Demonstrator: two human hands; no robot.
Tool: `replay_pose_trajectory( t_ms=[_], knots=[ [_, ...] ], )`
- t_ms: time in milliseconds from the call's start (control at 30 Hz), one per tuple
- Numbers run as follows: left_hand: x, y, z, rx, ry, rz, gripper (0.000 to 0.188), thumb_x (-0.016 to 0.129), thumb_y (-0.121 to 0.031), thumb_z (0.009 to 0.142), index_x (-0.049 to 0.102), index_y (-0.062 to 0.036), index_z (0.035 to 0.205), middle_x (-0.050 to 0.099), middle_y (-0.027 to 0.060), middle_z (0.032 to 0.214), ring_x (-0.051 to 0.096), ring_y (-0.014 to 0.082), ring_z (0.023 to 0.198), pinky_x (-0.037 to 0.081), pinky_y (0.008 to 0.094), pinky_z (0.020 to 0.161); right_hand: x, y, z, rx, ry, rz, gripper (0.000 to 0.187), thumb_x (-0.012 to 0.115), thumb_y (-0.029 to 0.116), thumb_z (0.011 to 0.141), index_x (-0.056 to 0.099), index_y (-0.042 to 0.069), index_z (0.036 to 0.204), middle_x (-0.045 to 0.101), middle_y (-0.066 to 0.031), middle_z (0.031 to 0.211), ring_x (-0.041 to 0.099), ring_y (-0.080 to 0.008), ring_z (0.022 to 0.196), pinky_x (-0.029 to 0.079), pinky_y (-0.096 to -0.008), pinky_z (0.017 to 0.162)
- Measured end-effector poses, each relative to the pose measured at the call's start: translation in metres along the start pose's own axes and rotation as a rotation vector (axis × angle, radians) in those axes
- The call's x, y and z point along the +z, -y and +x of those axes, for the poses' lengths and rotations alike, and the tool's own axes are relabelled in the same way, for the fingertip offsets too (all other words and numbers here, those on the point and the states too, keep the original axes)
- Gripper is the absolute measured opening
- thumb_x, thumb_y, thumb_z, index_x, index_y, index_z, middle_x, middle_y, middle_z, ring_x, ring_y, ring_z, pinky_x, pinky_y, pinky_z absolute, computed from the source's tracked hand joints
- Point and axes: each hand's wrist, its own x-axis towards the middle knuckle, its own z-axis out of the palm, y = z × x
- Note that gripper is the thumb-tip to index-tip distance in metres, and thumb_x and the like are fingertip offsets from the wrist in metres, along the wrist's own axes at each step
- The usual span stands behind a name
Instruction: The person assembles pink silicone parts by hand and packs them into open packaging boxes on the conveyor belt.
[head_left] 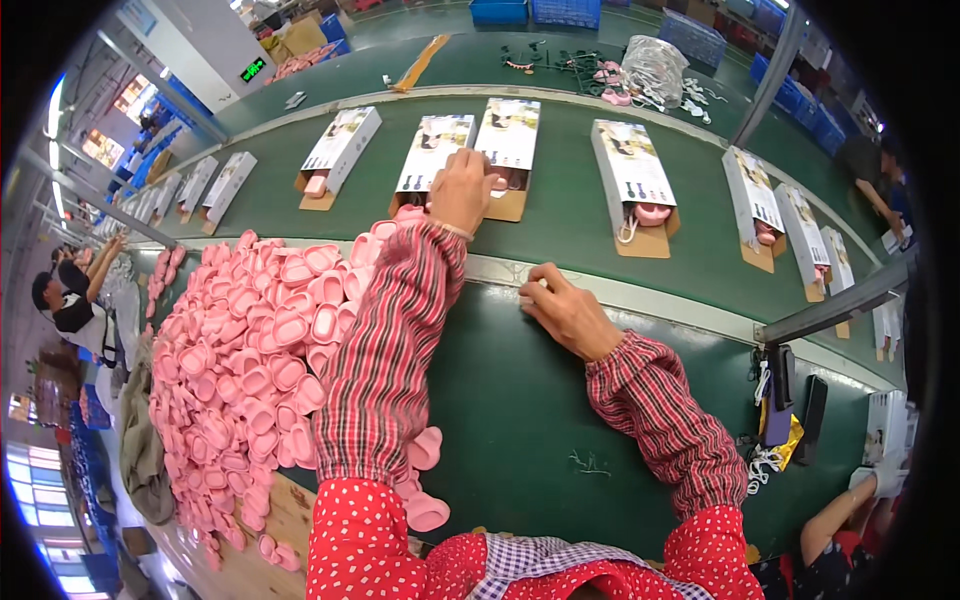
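My left hand [462,192] reaches over the belt to the near ends of two white printed boxes, a left one [430,150] and a right one [510,135]. Its fingers are bent against the left box's lower right part; whatever they grip is hidden beneath them. The right box's brown flap [507,206] hangs out toward me. Below and to the right, my right hand [572,315] hovers at or rests on the pale rail [640,290], fingers loosely curled and apart, holding nothing visible. A large heap of pink oval plastic pieces [255,340] lies left of my left forearm.
More boxes with flaps out stand along the green belt [560,190], including one with a pink piece [652,214] and white cord. Dark devices [780,390] and cables lie at right. Another person's arm [840,515] is at lower right; a metal post [840,315] crosses the right side.
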Motion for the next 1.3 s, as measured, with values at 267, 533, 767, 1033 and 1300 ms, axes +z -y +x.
replay_pose_trajectory(
  t_ms=[267, 533, 767, 1033, 1300],
  knots=[
    [-0.097, 0.09, -0.116, -0.079, 0.243, 0.334, 0.032, 0.068, -0.035, 0.083, 0.063, -0.0075, 0.098, 0.057, 0.0075, 0.106, 0.052, 0.027, 0.104, 0.037, 0.0463, 0.092, 0.093, 0.023, 0.103, -0.179, -0.096, -0.169, 0.031, 0.059, 0.005, 0.08, 0.051, 0.006, 0.11, 0.051, -0.0147, 0.113, 0.064, -0.0304, 0.091, 0.056, -0.0397, 0.066],
    [-0.123, 0.122, -0.13, 0.027, 0.057, 0.238, 0.018, 0.065, -0.022, 0.086, 0.063, -0.0068, 0.096, 0.057, 0.0071, 0.106, 0.051, 0.0272, 0.107, 0.038, 0.0428, 0.093, 0.11, 0.052, 0.126, -0.179, -0.109, -0.139, 0.017, 0.056, 0.006, 0.082, 0.054, 0.007, 0.099, 0.051, -0.0101, 0.102, 0.063, -0.0293, 0.087, 0.052, -0.0399, 0.059],
    [-0.133, 0.158, -0.131, 0.051, 0.056, 0.24, 0.02, 0.066, -0.023, 0.084, 0.062, -0.007, 0.097, 0.056, 0.0077, 0.107, 0.05, 0.0272, 0.108, 0.036, 0.0435, 0.092, 0.077, 0.028, 0.167, 0.07, -0.052, -0.351, 0.007, 0.054, 0.005, 0.085, 0.055, 0.005, 0.092, 0.053, -0.0125, 0.099, 0.064, -0.0305, 0.084, 0.053, -0.0428, 0.066],
    [-0.152, 0.19, -0.13, 0.033, 0.071, 0.252, 0.02, 0.065, -0.023, 0.085, 0.063, -0.0068, 0.096, 0.056, 0.0075, 0.106, 0.05, 0.0266, 0.108, 0.037, 0.0435, 0.092, 0.087, 0.021, 0.169, 0.065, -0.265, -0.344, 0.017, 0.063, 0.016, 0.086, 0.055, 0.006, 0.098, 0.052, -0.01, 0.105, 0.063, -0.0304, 0.082, 0.053, -0.0425, 0.062],
    [-0.177, 0.236, -0.129, 0.029, 0.074, 0.297, 0.019, 0.065, -0.026, 0.085, 0.062, -0.0074, 0.09, 0.057, 0.0082, 0.099, 0.052, 0.0258, 0.103, 0.038, 0.043, 0.088, 0.119, 0.044, 0.171, 0.164, -0.154, -0.457, 0.008, 0.051, 0.013, 0.093, 0.049, 0.007, 0.098, 0.051, -0.0119, 0.103, 0.064, -0.0356, 0.074, 0.051, -0.046, 0.057]
  ],
)
